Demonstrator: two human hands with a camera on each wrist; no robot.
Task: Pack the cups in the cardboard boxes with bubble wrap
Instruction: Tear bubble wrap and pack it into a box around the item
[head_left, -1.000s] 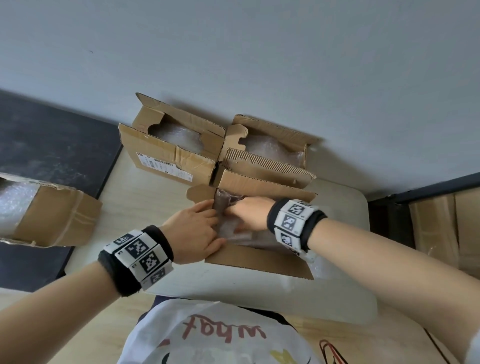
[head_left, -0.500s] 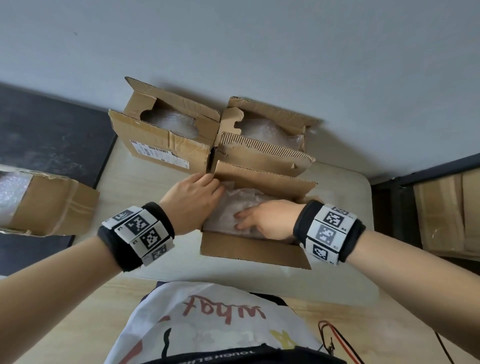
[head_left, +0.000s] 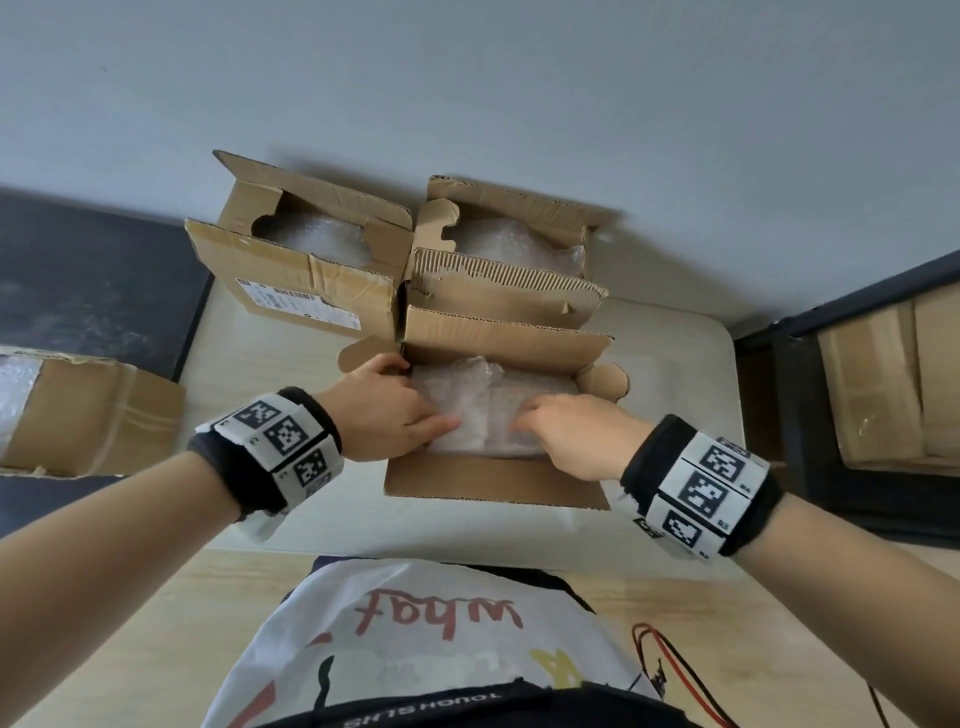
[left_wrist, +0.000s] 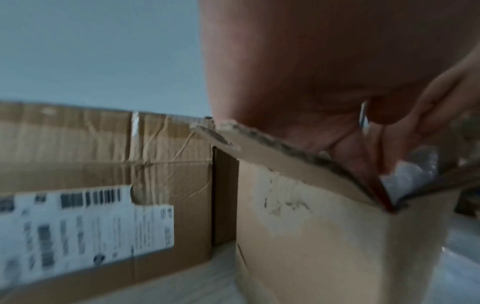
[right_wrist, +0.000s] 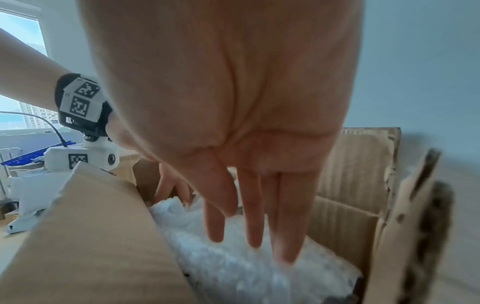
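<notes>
Head view: the bubble wrap (head_left: 493, 410) in the near box (head_left: 493, 483) is pressed down by both hands. The right hand (head_left: 571, 434) lies flat with fingers straight on the wrap, nothing clasped; in the right wrist view the fingertips (right_wrist: 283, 246) are seen sinking slightly into the white cushion. The left hand (head_left: 387, 410) rests at the box's left edge with fingers reaching onto the wrap; in the left wrist view they are seen tucked down inside the wall, though whether anything is pinched cannot be told. No cup is visible; one is presumably buried under the wrap.

Two more open boxes, the left box (head_left: 291, 280) and the right box (head_left: 498, 280), stand behind against the wall, each holding wrap. A further box (head_left: 78, 415) lies to the far left. All rest on a pale table (head_left: 670, 364).

The wrap is judged light, soft and springy, so it is likely to rise again once released, and is best pushed in at the edges. A cup beneath would be fragile, so gentle pressure is advised. The flaps are stiff but creased, and are best taken by their free edges for closing.
</notes>
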